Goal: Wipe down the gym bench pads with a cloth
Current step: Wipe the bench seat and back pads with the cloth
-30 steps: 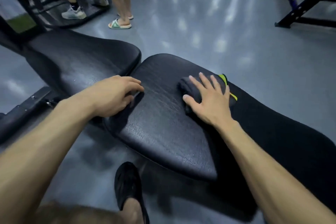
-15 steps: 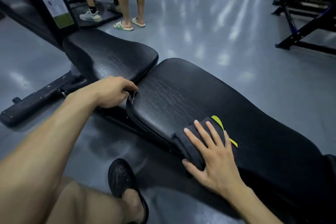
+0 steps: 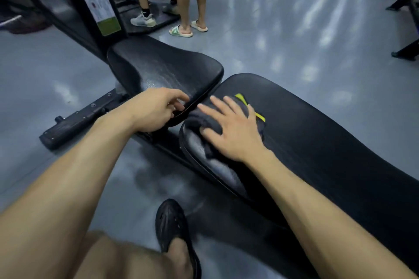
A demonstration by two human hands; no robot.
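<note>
The right hand [image 3: 231, 129] lies flat on the dark cloth [image 3: 201, 120], fingers straight and spread apart, pressing it onto the narrow end of the long pad [image 3: 317, 133]. The cloth is bunched directly under the palm and fingers, with a yellow-green tag showing just past the little finger. The fingertips point toward the gap between this pad and the short pad [image 3: 163, 68], which lies just beyond them. The long pad's axis runs from that gap back past the wrist and along the forearm, so most of its surface lies behind and to the outer side of the fingers. The left hand [image 3: 156, 108] rests at the near edge of the short pad, fingers loosely curled and gripping nothing I can make out. The right hand alone has the cloth, so the next stroke is probably its job.
</note>
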